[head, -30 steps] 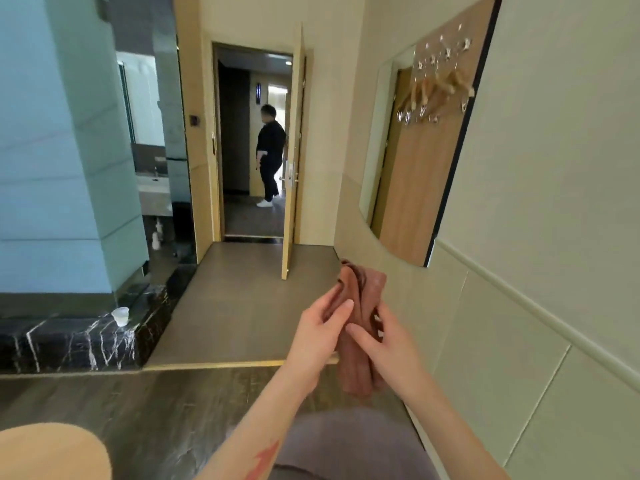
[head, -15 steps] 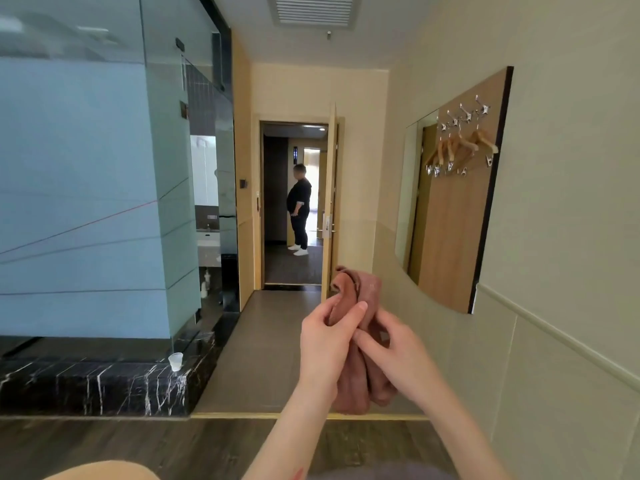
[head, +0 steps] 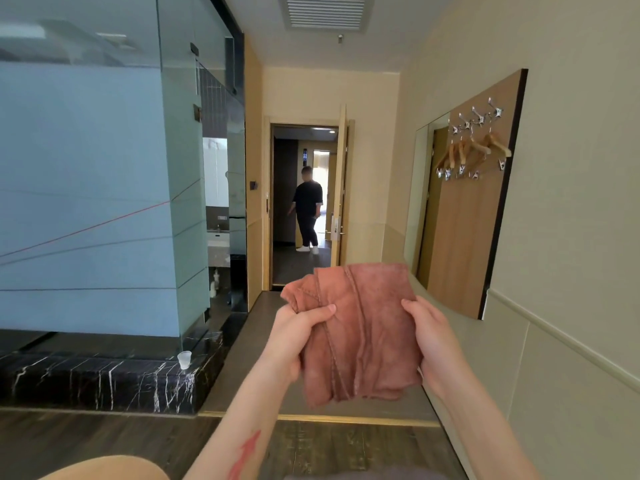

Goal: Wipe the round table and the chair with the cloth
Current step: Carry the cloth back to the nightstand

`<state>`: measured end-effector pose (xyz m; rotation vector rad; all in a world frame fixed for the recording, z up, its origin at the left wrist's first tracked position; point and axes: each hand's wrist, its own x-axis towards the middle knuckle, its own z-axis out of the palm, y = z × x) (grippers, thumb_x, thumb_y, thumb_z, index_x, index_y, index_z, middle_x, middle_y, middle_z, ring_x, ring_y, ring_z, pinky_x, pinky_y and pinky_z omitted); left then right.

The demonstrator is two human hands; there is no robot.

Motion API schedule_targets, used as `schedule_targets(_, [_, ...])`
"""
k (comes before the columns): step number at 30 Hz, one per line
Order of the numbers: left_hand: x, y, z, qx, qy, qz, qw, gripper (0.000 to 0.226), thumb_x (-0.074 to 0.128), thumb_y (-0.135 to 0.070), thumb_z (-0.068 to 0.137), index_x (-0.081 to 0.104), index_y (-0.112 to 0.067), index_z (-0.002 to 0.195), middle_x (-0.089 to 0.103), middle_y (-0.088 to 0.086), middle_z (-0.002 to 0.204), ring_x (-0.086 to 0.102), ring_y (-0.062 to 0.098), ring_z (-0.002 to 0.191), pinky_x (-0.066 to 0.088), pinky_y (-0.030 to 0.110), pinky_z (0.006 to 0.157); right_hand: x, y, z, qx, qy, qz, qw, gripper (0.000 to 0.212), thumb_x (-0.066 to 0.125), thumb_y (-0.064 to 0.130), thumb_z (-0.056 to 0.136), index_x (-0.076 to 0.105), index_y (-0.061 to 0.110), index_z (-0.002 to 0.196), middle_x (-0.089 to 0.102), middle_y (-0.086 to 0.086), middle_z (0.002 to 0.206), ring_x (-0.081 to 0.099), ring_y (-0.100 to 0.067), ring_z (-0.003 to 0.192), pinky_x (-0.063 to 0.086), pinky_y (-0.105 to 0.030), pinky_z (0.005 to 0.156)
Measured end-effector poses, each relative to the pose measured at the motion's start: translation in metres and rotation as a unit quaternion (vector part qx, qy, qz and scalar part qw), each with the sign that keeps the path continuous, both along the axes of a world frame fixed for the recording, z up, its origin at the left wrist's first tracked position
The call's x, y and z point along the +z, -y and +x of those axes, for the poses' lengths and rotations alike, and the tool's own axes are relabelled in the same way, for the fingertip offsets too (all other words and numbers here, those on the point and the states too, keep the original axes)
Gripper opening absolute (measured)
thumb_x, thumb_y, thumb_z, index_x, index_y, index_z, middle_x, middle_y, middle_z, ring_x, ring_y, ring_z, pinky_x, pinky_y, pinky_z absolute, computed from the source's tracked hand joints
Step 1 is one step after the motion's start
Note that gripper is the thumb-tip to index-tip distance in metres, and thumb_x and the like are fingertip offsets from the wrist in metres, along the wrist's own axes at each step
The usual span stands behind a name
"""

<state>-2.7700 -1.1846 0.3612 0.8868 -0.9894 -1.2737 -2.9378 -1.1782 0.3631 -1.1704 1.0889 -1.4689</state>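
Rust-brown cloth [head: 360,334] held up mid-air at centre frame, left hand [head: 294,337] clamped on its 9 o'clock edge, right hand [head: 433,341] on 3 o'clock; looks soft, light, floppy, best gripped bunched by the hems; tan curve at 7 o'clock possibly the round table [head: 104,469].

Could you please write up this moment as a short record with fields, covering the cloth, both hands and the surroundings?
cloth: reddish-brown cloth, spread out and held up in the air, creased
left hand: left hand grips the cloth's left edge, thumb on front
right hand: right hand grips its right edge
wiping: not yet begun; cloth touches no surface
table: tan rounded edge at bottom left, possibly the round table
chair: not in view
background: open door, person in black in the corridor
ledge: plastic cup on black marble ledge
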Motion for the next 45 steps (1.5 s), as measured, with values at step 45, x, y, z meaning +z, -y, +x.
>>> schedule_targets(45, [-0.02,-0.535,0.361,0.679,-0.017,-0.015,0.734,0.018,0.07,-0.003,0.077,0.064,-0.017,0.087,0.075,-0.003,0.069,0.072,0.013,0.064,0.059,0.027,0.055,-0.028,-0.354,0.512,0.68,0.022,-0.003,0.733,0.02,0.042,0.025,0.095,0.058,0.032,0.106,0.063,0.002,0.116,0.061,-0.018,0.103,0.05,-0.037,0.087])
